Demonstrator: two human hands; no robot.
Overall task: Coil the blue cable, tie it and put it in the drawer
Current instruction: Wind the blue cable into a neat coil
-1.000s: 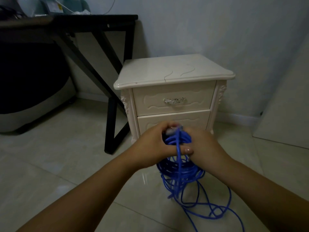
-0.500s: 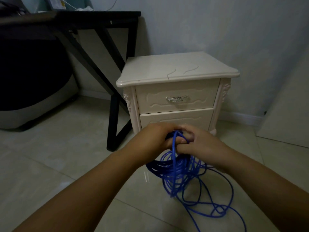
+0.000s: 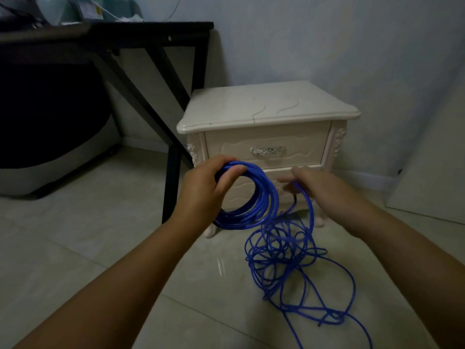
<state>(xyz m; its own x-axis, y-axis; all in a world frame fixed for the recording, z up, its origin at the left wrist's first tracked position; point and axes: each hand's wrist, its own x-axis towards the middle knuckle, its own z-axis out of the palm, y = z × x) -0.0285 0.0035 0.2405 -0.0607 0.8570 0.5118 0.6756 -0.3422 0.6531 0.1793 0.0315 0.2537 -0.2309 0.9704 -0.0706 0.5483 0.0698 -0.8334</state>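
Note:
My left hand (image 3: 206,187) grips the top of several coiled loops of the blue cable (image 3: 254,205), which hang in front of the cream nightstand (image 3: 266,114). My right hand (image 3: 319,187) is a little to the right and pinches a single strand that runs down to a loose tangle of the same cable on the floor tiles. Both nightstand drawers are closed; the upper drawer (image 3: 297,143) has a silver handle, the lower one is partly hidden by my hands.
A black-legged desk (image 3: 151,34) with clutter on top stands to the left of the nightstand, with a dark bulky object (image 3: 50,117) under it. A pale board (image 3: 437,172) leans on the wall at right.
My hands were together at the cable's top; now they are apart, the right one drawn off to the right along a strand. The view has tilted down and the hands have risen.

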